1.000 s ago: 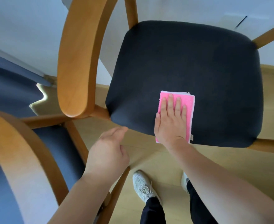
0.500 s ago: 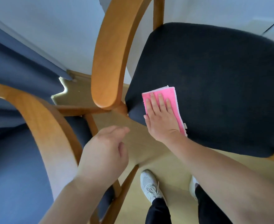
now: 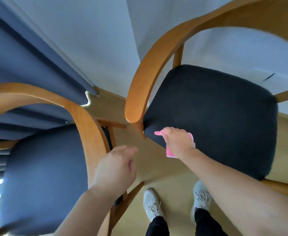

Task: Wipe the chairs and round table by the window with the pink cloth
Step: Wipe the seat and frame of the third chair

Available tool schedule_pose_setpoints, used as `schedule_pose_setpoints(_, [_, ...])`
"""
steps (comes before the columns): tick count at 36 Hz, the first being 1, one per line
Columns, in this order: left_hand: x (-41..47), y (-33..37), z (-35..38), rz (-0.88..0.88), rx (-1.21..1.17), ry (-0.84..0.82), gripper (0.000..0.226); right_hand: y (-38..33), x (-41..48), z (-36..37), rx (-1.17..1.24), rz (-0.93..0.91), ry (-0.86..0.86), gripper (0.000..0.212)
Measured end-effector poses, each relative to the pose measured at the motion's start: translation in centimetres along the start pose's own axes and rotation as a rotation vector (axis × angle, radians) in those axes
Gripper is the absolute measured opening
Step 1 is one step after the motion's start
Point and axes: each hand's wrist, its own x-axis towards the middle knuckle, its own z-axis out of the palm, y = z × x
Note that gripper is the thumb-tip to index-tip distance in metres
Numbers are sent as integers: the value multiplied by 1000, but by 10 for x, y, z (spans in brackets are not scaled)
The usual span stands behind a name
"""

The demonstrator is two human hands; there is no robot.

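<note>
Right hand [image 3: 177,142]: fingers curled over pink folded cloth [image 3: 171,153], pressed on near corner of black fabric seat [image 3: 216,120] of wooden armchair. Cloth partly hung over seat edge.
Left hand [image 3: 116,169]: loosely curled, nothing held, raised between chairs.
Progress judged early: first seat in hand. Blue-grey cushioned wooden chair [image 3: 42,176] and round tabletop (not seen) judged outstanding.

Cloth [image 3: 170,153]: pink, plain. R seat [image 3: 216,116]: charcoal-black. L seat [image 3: 42,167]: blue. R frame [image 3: 139,86] & L frame [image 3: 87,123]: honey-orange wood, faint grain. Curtain [image 3: 20,53]: blue. Wall [image 3: 88,31]: pale white. Floor [image 3: 156,167]: tan. Shoes [image 3: 150,204]: lt grey. Trousers [image 3: 156,225]: black.
</note>
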Motion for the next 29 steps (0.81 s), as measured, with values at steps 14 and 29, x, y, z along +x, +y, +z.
schedule_pose_setpoints(14, [-51, 135, -88, -132, -289, 1, 23, -19, -178, -180, 901, -77, 59, 24])
schedule_pose_setpoints(29, [-62, 203, -140, -77, -372, 113, 14, 8, -243, -275, 664, -409, -113, 48])
